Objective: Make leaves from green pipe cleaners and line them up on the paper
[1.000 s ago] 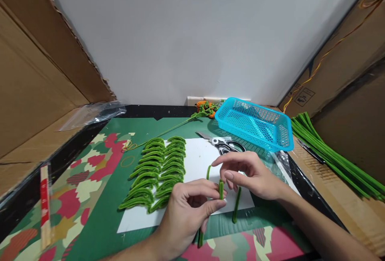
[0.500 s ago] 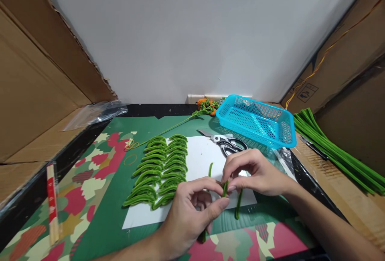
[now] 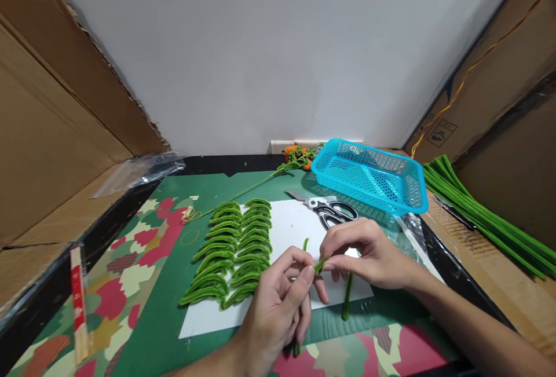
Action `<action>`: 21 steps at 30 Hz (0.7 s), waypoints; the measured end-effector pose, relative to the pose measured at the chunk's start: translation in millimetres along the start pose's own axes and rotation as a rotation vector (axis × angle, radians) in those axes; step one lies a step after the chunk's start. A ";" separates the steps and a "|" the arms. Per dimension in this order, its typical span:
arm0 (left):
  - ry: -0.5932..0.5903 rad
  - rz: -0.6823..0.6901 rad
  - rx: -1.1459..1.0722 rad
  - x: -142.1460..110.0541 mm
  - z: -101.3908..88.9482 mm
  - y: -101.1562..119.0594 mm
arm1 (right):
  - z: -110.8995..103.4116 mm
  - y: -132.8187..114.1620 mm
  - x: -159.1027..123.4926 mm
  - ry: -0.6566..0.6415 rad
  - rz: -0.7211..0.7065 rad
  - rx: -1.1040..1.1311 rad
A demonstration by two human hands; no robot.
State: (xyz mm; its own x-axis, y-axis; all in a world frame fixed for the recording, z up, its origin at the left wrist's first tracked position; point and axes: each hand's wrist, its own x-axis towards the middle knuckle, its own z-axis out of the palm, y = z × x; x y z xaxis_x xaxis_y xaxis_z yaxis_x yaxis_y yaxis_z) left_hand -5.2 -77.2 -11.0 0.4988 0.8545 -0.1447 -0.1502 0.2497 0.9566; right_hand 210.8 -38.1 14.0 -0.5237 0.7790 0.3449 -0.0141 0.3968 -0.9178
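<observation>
A short piece of green pipe cleaner is pinched between both hands. My left hand grips its near end with thumb and index finger, the other fingers loosely curled. On its far end, the thumb and fingertips of my right hand are closed. Another green pipe cleaner length lies below my right hand, and the tip of one more shows between the hands. Left of my hands, two columns of bent green pipe cleaner pieces rest on a white sheet.
Scissors lie partly open behind my right hand. Farther back stand a blue plastic basket and an orange pipe cleaner flower. Long green pipe cleaners lie right, beside a black-handled knife. Wrapped chopsticks are at the left.
My right hand has come down and closed on the piece held by my left. The piece has tilted from upright to slanting, and my left hand has turned.
</observation>
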 end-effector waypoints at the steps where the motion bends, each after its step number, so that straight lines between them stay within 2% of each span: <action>1: 0.002 -0.002 0.007 0.2 -0.3 -1.3 | 1.5 0.0 0.2 0.015 -0.080 -0.051; 5: 0.040 -0.014 -0.003 -0.3 -0.8 -4.0 | 7.2 -1.6 -1.9 0.051 -0.384 -0.352; 9: 0.039 -0.108 -0.039 -4.3 2.4 -0.9 | 8.6 -4.9 -7.2 0.088 -0.614 -0.727; 15: -0.007 -0.147 -0.111 -7.5 6.6 6.0 | 5.4 -5.0 -10.0 0.003 -0.601 -0.807; 21: -0.067 -0.069 -0.123 -2.0 0.2 1.9 | 8.4 1.2 -9.2 0.082 -0.595 -0.735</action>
State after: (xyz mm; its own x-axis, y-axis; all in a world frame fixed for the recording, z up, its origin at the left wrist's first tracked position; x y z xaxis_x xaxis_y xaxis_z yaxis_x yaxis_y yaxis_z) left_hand -6.4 -78.5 -8.9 0.5670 0.8021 -0.1875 -0.2152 0.3640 0.9062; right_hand 208.4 -48.9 8.1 -0.5413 0.3710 0.7545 0.2948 0.9242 -0.2429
